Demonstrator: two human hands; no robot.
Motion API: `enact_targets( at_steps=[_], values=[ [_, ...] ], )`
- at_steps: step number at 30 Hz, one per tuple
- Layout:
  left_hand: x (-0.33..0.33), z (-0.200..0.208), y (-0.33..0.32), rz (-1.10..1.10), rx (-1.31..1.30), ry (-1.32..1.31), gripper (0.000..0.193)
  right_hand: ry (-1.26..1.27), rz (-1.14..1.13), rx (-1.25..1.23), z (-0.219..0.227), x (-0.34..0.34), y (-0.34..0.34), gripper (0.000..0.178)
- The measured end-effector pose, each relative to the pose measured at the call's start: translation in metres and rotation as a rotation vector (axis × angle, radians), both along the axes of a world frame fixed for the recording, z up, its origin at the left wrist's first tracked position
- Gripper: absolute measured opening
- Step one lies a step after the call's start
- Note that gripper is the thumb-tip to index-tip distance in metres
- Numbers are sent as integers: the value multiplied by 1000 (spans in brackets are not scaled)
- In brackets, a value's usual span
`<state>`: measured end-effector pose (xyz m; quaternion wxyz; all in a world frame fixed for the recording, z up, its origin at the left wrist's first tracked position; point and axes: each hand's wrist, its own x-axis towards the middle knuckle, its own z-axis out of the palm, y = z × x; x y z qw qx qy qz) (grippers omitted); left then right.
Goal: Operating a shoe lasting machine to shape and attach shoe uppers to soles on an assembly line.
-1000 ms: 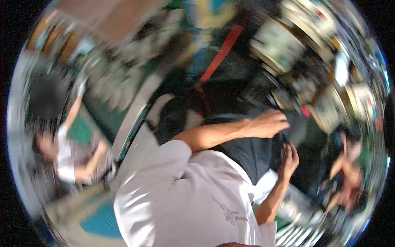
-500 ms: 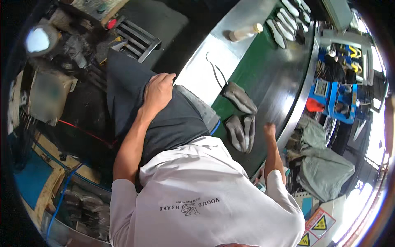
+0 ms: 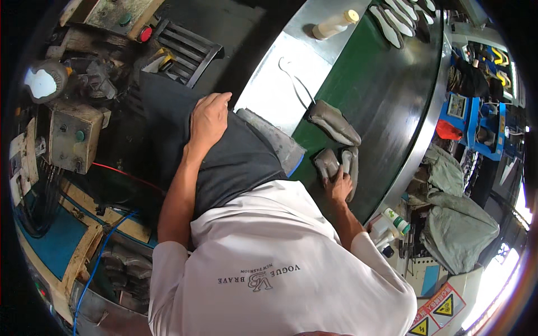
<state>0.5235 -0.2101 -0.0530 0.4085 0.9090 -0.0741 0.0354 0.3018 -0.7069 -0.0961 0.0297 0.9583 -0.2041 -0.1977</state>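
On the green belt [image 3: 367, 78], right hand [image 3: 338, 188] has reached the shoes [image 3: 326, 162]; grip unclear.

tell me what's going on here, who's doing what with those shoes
A person in a white T-shirt is beside a green belt. The right hand has its fingers on two grey shoes lying side by side; how firmly they grip is unclear. The left hand rests on the dark cloth over the lap. More grey footwear lies just beyond, and a bottle is on the metal ledge.
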Motion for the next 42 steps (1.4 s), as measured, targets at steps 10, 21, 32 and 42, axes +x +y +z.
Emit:
enact_targets(
  at_steps=[10,21,32,42],
  values=[
    [-4,-2,4,64,-51,-24,27,-97,-358,654,-14,-20,29,114],
    [6,15,-20,-88,-216,42,28,-632,-592,895,0,137,41,87],
    [49,106,-35,116,-415,-254,27,-200,240,1306,151,217,245,91],
    [-96,173,86,50,-1088,-80,99,-417,1027,1239,143,225,346,111]
  ],
)
